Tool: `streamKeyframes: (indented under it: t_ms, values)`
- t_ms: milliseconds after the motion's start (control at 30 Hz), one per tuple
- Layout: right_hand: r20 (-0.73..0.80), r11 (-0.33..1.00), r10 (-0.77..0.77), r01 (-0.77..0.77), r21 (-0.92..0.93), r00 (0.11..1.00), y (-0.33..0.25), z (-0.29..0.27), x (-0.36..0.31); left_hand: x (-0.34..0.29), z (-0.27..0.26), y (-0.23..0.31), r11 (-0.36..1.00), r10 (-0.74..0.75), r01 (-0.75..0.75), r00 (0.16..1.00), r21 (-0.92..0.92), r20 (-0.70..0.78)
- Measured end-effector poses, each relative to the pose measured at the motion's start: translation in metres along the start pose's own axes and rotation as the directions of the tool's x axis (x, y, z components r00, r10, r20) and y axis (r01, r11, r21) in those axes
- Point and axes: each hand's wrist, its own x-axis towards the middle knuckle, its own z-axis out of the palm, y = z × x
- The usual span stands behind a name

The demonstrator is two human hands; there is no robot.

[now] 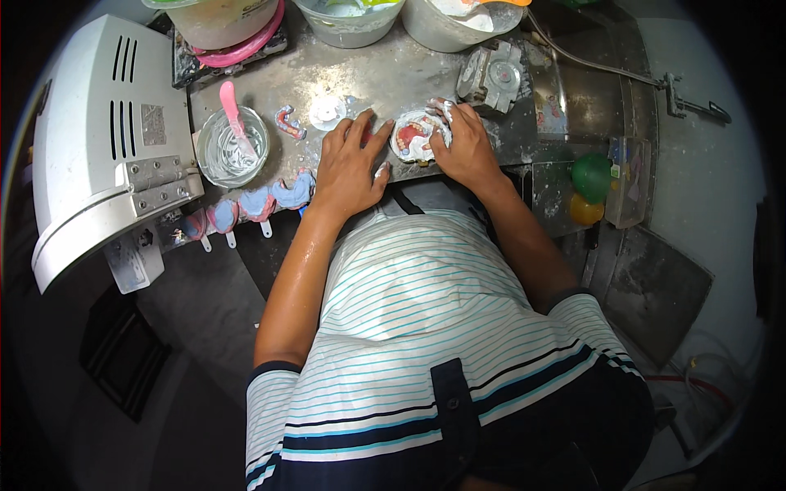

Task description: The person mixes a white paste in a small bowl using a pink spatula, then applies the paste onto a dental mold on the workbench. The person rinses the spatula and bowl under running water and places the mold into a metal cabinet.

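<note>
A round flask half filled with white plaster [427, 150] sits at the bench's near edge, with a pink denture with teeth [411, 132] set in it. My right hand [468, 149] grips its right rim, thumb and plaster-smeared fingers curled round it. Left of the flask, my left hand [348, 162] rests palm down with fingers spread, index fingertip close to the rim. Something red shows partly between its fingers; I cannot make it out. Beyond that hand lie a white plaster disc [327, 112] and a small pink denture piece with teeth [290, 122].
A glass bowl [214, 173] holding a pink spatula [232, 114] stands left. Several blue impressions in trays [257, 203] line the near edge. Tubs of powder [348, 31] stand at the back. A grey metal flask [491, 75] is at right, a white machine [98, 123] far left.
</note>
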Motion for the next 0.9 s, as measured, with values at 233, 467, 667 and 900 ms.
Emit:
streamKeyframes:
  t_ms: [233, 467, 667, 900]
  values:
    - [0.065, 0.999, -0.046, 0.047, -0.014, 0.997, -0.005, -0.007, 0.007, 0.017, -0.004, -0.009, 0.974, 0.134, -0.149, 0.986, 0.168, 0.096]
    - [0.079, 0.998, -0.066, 0.067, -0.011, 0.995, -0.002, -0.014, 0.01, 0.011, -0.009, -0.009, 0.937, 0.164, -0.208, 0.971, 0.28, 0.173]
    - [0.139, 0.994, -0.083, 0.073, 0.076, 0.987, 0.006, -0.02, 0.013, 0.0, -0.013, 0.001, 0.946, 0.145, -0.194, 0.97, 0.26, 0.196]
    - [0.2, 0.981, -0.182, 0.165, 0.099, 0.963, 0.017, -0.023, 0.016, -0.011, -0.005, 0.007, 0.94, 0.112, -0.169, 0.974, 0.297, 0.199]
